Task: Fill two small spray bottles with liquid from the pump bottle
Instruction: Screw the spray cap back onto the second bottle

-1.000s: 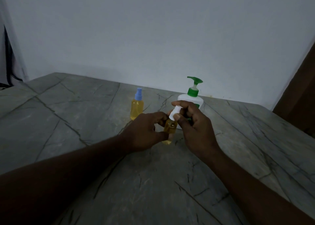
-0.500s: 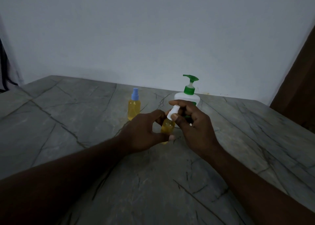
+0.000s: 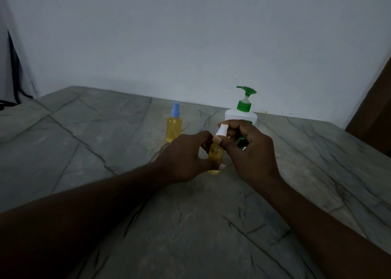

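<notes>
Where the view begins at your left, a dark cable [image 3: 14,71] hangs down the pale, matte wall [image 3: 190,35] to the edge of the bench [image 3: 74,156], a grey stone-like slab crossed by dark, branching veins. Left of centre, toward the back, stands the blue-capped spray bottle [image 3: 174,124]: a small upright cylinder of clear plastic, filled with amber liquid, well apart from your hands. Your left hand [image 3: 186,158] comes next; its fingers and thumb are curled round the lower body of the white-capped spray bottle [image 3: 215,153], a matching clear cylinder of amber liquid, tilted slightly with its top to the right. Whether its base touches the slab cannot be told. Your right hand [image 3: 251,152] pinches that bottle's white cap [image 3: 222,130] between thumb and curled fingers. Just behind this hand stands the pump bottle [image 3: 241,114], a broad, rounded body of opaque white plastic with a green collar and a green pump head whose spout points left; its lower part is hidden. At your far right, a brown flat panel [image 3: 376,109] meets the wall.
</notes>
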`<move>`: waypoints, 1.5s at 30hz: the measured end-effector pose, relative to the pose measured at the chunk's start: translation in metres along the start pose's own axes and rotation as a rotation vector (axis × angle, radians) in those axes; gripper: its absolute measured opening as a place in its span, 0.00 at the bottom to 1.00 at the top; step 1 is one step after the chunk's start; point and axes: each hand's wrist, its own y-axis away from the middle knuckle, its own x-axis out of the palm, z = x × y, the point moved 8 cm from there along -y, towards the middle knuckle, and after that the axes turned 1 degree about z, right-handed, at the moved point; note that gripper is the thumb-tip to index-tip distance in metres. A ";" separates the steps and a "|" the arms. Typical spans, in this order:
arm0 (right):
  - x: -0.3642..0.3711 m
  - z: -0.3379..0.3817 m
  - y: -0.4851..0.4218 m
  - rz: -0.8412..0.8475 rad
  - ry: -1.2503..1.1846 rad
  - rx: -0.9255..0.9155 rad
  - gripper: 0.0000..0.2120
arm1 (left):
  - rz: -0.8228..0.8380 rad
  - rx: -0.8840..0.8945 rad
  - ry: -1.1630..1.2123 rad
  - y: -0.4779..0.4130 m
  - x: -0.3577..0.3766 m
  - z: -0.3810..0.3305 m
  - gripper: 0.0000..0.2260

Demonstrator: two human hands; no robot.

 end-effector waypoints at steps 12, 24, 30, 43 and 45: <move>0.000 0.001 0.001 -0.003 -0.009 0.044 0.15 | 0.102 -0.029 0.233 -0.001 0.002 0.004 0.17; -0.001 0.002 0.000 -0.012 0.002 0.030 0.11 | 0.100 0.022 0.163 0.001 0.003 -0.002 0.20; 0.001 0.003 0.000 0.001 0.015 0.054 0.11 | 0.018 0.017 0.045 0.000 0.002 -0.003 0.24; 0.003 -0.001 -0.001 0.030 -0.040 0.056 0.09 | 0.006 0.027 -0.012 0.003 0.000 -0.004 0.23; 0.004 -0.001 -0.002 0.035 -0.026 0.056 0.08 | 0.103 0.003 0.109 0.001 0.005 0.000 0.21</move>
